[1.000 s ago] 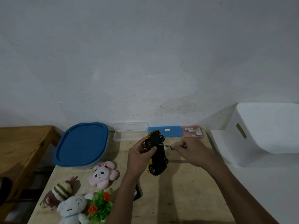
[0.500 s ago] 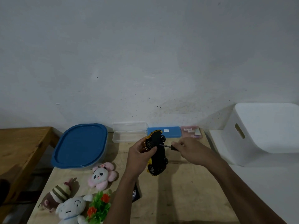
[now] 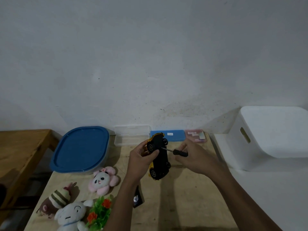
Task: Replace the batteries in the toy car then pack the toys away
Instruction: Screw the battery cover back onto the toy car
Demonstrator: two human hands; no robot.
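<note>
Here are one car (image 3: 160, 157), one screwdriver (image 3: 179, 152), three plushies (image 3: 101, 180).

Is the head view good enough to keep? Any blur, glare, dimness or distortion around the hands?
Head view: dim, even light; a soft shadow beside the white bin on the wall; wide-angle bowing toward the edges; toy car and screwdriver readable; right hand slightly smeared; no glare.

Place: a plain domestic room, likely a home.
Backdrop: a bare whitish wall (image 3: 150, 64), speckled with dirt marks.
Furniture: a raw wooden table (image 3: 183, 200), with a second table (image 3: 20, 147) beside it.
Household things: plush toys (image 3: 103, 180), a blue-lidded tub (image 3: 81, 147), a white storage bin (image 3: 273, 135).
</note>
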